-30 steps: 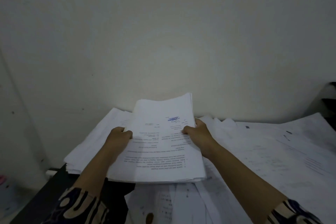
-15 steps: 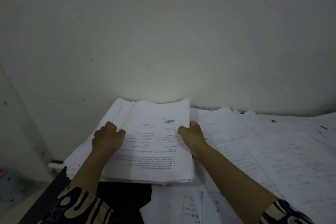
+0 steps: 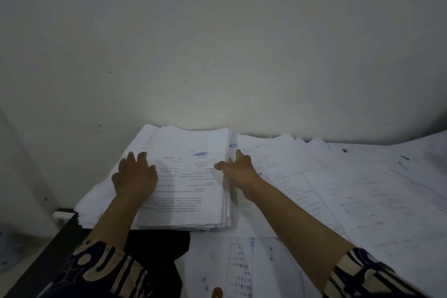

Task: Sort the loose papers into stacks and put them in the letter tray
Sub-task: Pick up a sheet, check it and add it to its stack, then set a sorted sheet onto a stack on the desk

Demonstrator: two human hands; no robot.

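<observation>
A thick stack of white printed papers (image 3: 191, 176) with a blue stamp near its far end lies on the dark table, on top of a wider, messier pile (image 3: 96, 198). My left hand (image 3: 135, 176) lies flat on the stack's left side with fingers spread. My right hand (image 3: 238, 169) is against the stack's right edge, thumb on the top sheet and fingers stretched along the side. No letter tray is in view.
Loose printed sheets (image 3: 338, 189) cover the table to the right and in front. A strip of dark table (image 3: 157, 244) shows below the stack. A plain wall (image 3: 217, 55) stands right behind the papers. The table's left edge (image 3: 48, 244) drops off.
The stack was held up in both hands a second ago; it now lies on the pile. My left hand has let go and lies flat, and my right hand's grip has loosened.
</observation>
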